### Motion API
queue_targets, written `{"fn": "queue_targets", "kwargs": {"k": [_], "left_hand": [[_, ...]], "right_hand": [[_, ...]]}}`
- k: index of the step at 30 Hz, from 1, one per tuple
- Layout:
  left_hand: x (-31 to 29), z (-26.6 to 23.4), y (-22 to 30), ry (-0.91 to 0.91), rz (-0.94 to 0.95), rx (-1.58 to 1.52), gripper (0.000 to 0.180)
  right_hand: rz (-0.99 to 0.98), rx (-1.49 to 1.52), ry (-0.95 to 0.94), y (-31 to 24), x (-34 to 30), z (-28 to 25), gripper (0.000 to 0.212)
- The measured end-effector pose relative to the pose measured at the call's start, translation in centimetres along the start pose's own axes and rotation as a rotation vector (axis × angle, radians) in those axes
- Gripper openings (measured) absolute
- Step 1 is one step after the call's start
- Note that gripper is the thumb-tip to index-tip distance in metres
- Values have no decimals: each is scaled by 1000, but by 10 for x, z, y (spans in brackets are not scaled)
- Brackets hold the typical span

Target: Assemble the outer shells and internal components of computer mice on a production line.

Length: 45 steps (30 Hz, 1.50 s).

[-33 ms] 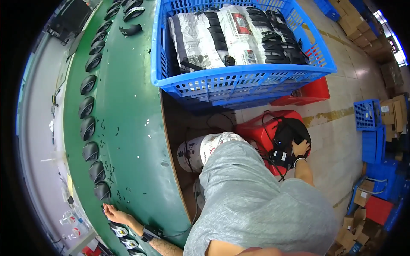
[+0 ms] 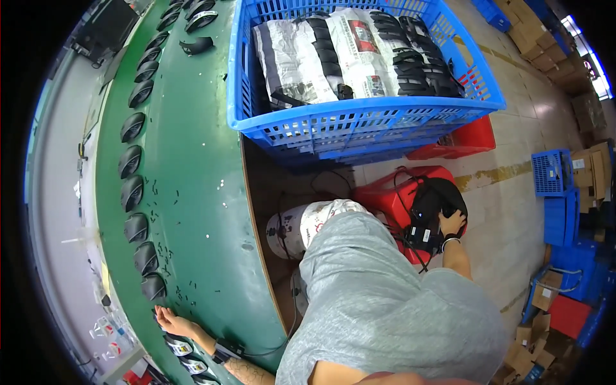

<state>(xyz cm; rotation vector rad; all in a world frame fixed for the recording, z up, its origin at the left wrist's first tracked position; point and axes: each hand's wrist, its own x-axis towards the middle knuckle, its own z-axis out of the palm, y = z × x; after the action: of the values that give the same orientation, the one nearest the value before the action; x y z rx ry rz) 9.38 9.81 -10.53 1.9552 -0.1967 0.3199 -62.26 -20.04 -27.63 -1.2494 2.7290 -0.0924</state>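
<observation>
On green table (image 2: 215, 263): left hand (image 2: 174, 323) beside row of black shells (image 2: 136, 227); cannot tell grip. Right of table: right hand (image 2: 453, 222) on black bag-like item (image 2: 444, 188); cannot tell grip. See no change from previous picture; judge work unadvanced.

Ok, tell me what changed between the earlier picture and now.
Nothing visibly changed; I see nothing moved, taken hold of or let go. Both hands stayed put: the left hand by the row of black curved pieces, the right hand at the black bag-like item. The blue crate also stayed.
</observation>
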Motion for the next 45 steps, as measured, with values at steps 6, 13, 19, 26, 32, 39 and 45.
{"fn": "queue_targets", "kwargs": {"k": [6,13,19,26,32,39,45], "left_hand": [[1,2,-2,-15,31,-36,18],[0,6,3,-7,44,-31,16],[-2,7,8,1,33,-62,16],[-10,9,11,-42,61,-105,13],[-15,10,20,-28,57,-95,14],[-13,10,15,-55,69,-118,14],[-15,11,24,-85,43,-130,13]], "right_hand": [[-60,101,-15,12,3,3,70],[20,8,-40,-8,-6,-8,68],[100,-7,-54,-11,3,-6,64],[54,-18,-26,-12,-5,-10,64],[45,-42,-39,-3,5,2,67],[90,2,-67,-18,-3,-12,71],[41,-25,5,-8,-3,-2,75]]}}
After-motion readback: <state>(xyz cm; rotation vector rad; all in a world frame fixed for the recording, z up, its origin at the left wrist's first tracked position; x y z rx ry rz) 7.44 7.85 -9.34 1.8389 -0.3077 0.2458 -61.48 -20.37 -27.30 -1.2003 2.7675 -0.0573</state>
